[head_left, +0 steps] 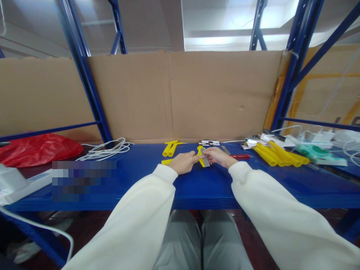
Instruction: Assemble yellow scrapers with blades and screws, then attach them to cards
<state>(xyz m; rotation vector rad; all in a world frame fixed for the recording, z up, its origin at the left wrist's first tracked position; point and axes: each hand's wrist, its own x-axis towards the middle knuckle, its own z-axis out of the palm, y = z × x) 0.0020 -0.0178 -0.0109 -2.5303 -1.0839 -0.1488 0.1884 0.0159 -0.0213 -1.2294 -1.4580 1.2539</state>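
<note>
In the middle of the blue table, my left hand [183, 162] is closed on a yellow plastic scraper head [200, 151]. My right hand [219, 156] pinches a flat grey metal blade [206, 161], which lies against the yellow head. Whether the blade is fixed to it, I cannot tell. Beyond my left hand are yellow T-shaped scraper handles [170, 148], and another yellow piece [166, 162] shows partly beside my wrist. A red-handled tool [240, 156] lies just past my right hand, near a loose metal blade [225, 150]. Behind the hands sits a small white-and-black pack [209, 143].
Several yellow handles [281, 154] and packaged items [260, 140] lie at the right, by a green-and-white object [320, 154]. On the left are coiled white cable [111, 150], a red plastic bag [41, 149] and a white power strip [30, 186]. Cardboard [180, 97] stands behind.
</note>
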